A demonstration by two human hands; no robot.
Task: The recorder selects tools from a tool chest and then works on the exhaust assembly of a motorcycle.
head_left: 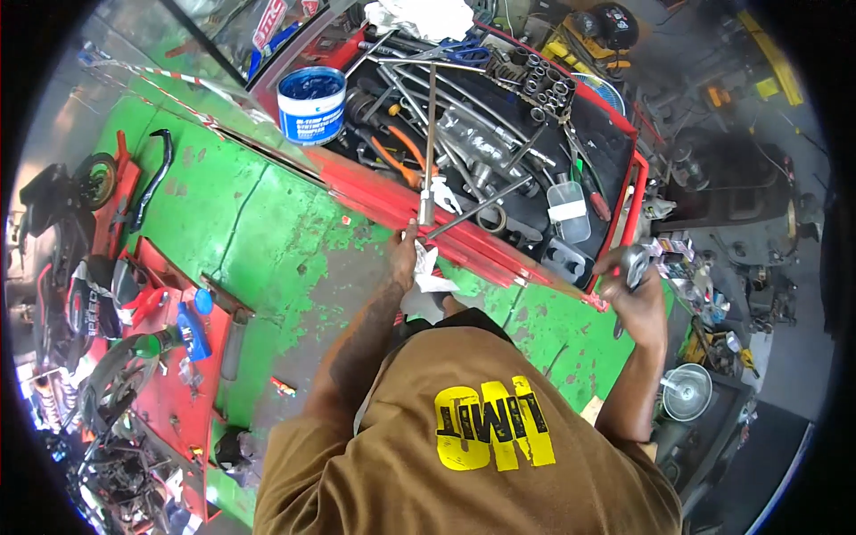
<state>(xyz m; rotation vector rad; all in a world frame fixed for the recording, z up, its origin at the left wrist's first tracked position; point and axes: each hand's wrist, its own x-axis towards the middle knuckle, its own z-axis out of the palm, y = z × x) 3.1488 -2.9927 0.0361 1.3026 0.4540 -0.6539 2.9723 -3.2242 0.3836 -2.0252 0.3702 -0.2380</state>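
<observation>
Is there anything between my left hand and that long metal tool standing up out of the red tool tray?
Nothing visible does. The left hand, with a white rag beside it, already sits at the lower end of the long metal tool by the red tool tray's front edge. The right hand holds a small metal part off to the side.

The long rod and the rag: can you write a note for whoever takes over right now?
Left hand: holds the long rod by its lower end, with a white rag against it.
Right hand: grips a small metal part at the tray's right corner.
The rod stands over the red tool tray, full of wrenches and sockets; a blue grease tub sits at its left.
Done and left: cannot tell from this view.
</observation>
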